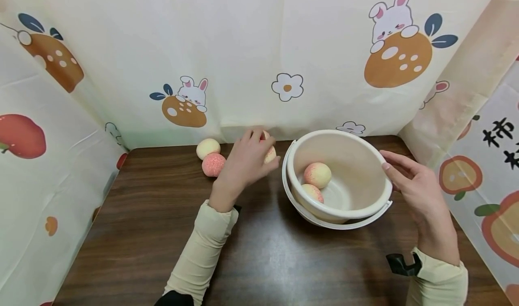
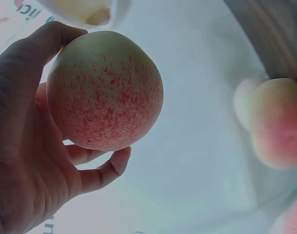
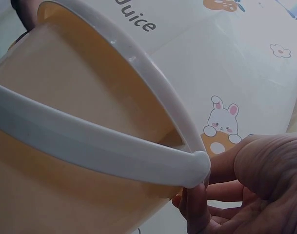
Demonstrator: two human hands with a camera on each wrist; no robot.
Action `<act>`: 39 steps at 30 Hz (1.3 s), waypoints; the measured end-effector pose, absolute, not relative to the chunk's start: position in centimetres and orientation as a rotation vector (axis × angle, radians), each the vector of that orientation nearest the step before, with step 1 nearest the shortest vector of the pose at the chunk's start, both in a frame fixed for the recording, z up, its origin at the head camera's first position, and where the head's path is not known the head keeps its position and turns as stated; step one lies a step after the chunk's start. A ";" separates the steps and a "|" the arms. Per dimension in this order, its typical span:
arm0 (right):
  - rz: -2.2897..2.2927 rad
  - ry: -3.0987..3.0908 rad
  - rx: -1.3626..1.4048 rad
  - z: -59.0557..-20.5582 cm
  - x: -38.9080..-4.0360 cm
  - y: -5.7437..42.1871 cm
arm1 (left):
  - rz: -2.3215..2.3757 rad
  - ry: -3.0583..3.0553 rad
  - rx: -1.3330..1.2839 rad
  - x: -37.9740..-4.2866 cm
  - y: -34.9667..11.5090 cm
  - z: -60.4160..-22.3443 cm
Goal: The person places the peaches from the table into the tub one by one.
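Note:
My left hand [image 1: 247, 159] grips a peach [image 2: 107, 92], pale yellow with red speckles, between thumb and fingers. In the head view that hand partly covers the peach, just left of the bucket. The white bucket [image 1: 365, 157] stands on the table with its handle [image 1: 302, 210] folded down around the near side. Inside it lie two peaches [image 1: 317, 175], one partly hidden by the near-left rim. At the bucket's right side my right hand [image 1: 419, 191] pinches the rim by the handle joint, thumb on top and fingers outside.
A pale yellow peach [image 1: 208, 148] and a pink peach [image 1: 213, 165] sit together at the back of the dark wooden table [image 1: 142, 234], left of the left hand. Printed cloth [image 1: 243, 49] hangs behind the table and along both sides.

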State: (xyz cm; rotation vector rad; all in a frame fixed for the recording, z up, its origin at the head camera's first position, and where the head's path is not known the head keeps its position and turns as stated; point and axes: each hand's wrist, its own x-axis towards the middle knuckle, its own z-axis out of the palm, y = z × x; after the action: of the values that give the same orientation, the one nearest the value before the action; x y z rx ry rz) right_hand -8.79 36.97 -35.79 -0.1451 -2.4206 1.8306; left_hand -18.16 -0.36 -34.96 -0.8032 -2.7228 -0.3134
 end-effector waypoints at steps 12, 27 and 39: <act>1.843 -2.428 -0.173 -35.7 -8.8 37.0 | -0.320 -2.511 -0.889 -17.7 0.8 -32.2; 1.858 -2.407 -0.181 -35.7 -9.0 36.9 | -0.338 -2.412 -0.996 -16.8 3.1 -30.0; 1.852 -2.413 -0.187 -35.7 -9.0 36.9 | -0.363 -2.356 -1.136 -16.0 5.5 -30.0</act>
State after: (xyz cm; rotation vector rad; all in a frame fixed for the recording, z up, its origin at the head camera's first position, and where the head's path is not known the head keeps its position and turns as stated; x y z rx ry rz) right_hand -8.97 36.94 -35.70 -0.1874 -2.4129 1.8523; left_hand -16.02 5.54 -30.03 -1.1355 -2.3562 -0.3626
